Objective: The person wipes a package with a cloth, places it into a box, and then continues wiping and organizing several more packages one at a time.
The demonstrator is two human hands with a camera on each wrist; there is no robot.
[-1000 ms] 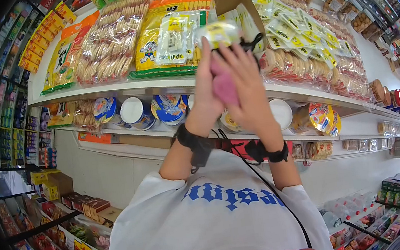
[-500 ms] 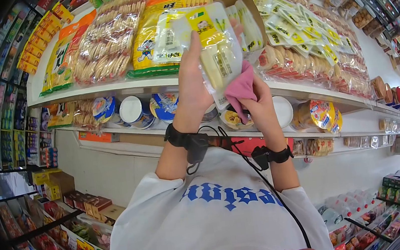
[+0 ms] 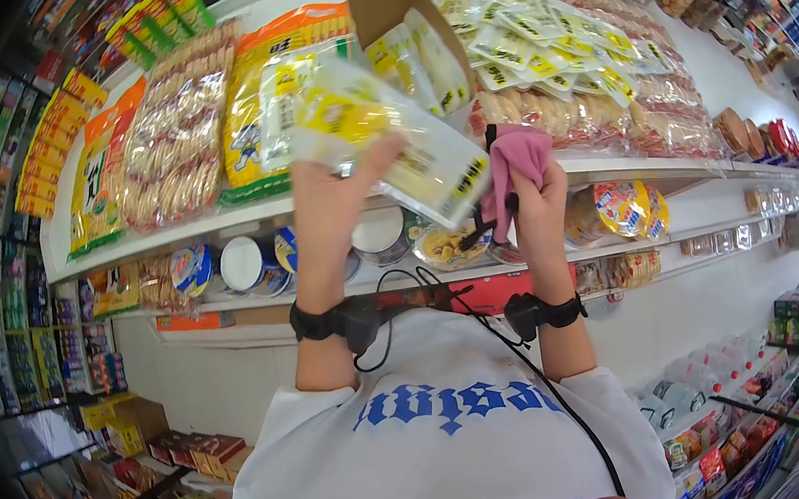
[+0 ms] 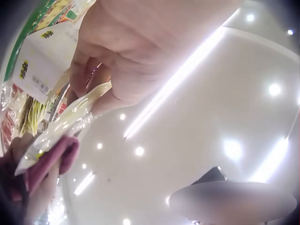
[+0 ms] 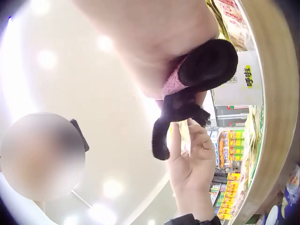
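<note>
In the head view, my left hand (image 3: 338, 202) pinches a flat snack packet (image 3: 420, 171), clear and white with a yellow label, thumb on its face. The packet is tilted over the shelf's front edge. To its right, my right hand (image 3: 541, 211) grips a crumpled pink cloth (image 3: 516, 158) with black trim. The left wrist view shows the packet (image 4: 70, 115) edge-on between thumb and fingers, the pink cloth (image 4: 56, 159) close by its lower end. The cloth's black trim (image 5: 206, 68) hangs from my right hand in the right wrist view.
An open cardboard box (image 3: 378, 10) of similar packets stands on the shelf (image 3: 333, 201). Right of it lies a pile of packets (image 3: 543, 39) on bagged crackers. Large cracker bags (image 3: 187, 126) stand at left. Tubs (image 3: 244, 260) line the shelf below. A black cable (image 3: 473, 310) hangs between my wrists.
My hands were together around the packet and cloth a second ago. Now they are apart: the left has moved left with the packet, the right has drawn right with the cloth.
</note>
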